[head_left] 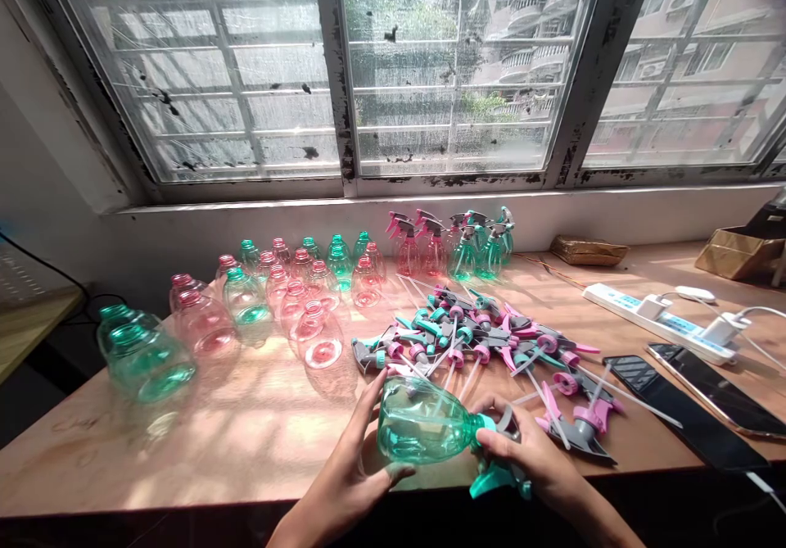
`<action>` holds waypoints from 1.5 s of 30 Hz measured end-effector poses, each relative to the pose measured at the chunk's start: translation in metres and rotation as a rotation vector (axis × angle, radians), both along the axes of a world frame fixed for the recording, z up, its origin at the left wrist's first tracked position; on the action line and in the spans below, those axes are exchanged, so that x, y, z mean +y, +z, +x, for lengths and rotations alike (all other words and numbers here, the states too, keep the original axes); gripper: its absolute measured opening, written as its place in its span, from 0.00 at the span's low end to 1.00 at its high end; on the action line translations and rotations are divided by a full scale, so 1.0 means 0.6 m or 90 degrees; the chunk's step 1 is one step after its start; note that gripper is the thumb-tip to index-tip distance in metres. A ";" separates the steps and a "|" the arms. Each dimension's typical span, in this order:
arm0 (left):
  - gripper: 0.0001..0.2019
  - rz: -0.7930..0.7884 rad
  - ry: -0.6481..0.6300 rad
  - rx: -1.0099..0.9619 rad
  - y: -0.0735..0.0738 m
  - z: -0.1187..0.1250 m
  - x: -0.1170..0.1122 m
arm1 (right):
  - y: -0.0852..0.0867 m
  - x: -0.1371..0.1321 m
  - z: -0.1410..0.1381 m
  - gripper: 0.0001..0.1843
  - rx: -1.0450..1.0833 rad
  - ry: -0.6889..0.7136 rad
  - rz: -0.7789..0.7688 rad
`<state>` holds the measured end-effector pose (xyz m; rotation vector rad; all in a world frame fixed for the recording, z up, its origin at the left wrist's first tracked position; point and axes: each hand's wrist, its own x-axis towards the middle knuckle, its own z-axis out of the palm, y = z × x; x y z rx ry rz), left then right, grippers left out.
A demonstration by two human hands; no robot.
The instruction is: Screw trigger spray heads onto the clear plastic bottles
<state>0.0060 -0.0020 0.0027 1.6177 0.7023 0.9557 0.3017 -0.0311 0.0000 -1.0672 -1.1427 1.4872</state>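
Note:
Near the table's front edge, a clear green spray bottle (423,423) is held on its side, neck pointing right. My left hand (350,454) cups its base, thumb below and fingers behind. At the neck, my right hand (528,450) is closed around the spray head (496,476), grey with a teal trigger that hangs down. The head sits against the bottle's mouth; whether it is threaded on I cannot tell. Just behind lies a pile of loose spray heads (458,331) in pink, teal and grey, with white tubes sticking out.
Open pink bottles (314,339) and green bottles (153,360) stand on the left. Several bottles with heads fitted (433,249) line the wall. At right are a white power strip (660,323), two phones (681,409) and a brown packet (589,251). Windows rise behind the wooden table (246,441).

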 end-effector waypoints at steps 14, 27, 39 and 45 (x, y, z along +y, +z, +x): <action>0.46 0.039 0.021 0.037 0.006 0.000 0.000 | 0.005 0.002 0.001 0.28 -0.024 0.011 0.018; 0.51 0.073 0.035 0.067 0.000 -0.004 -0.001 | 0.005 0.001 0.001 0.27 -0.036 0.036 0.045; 0.45 -0.002 0.028 0.004 0.000 -0.004 -0.002 | 0.010 -0.001 -0.001 0.27 -0.034 0.032 0.030; 0.44 -0.018 0.027 -0.007 0.005 -0.002 -0.006 | 0.009 0.000 0.000 0.27 -0.037 0.037 0.033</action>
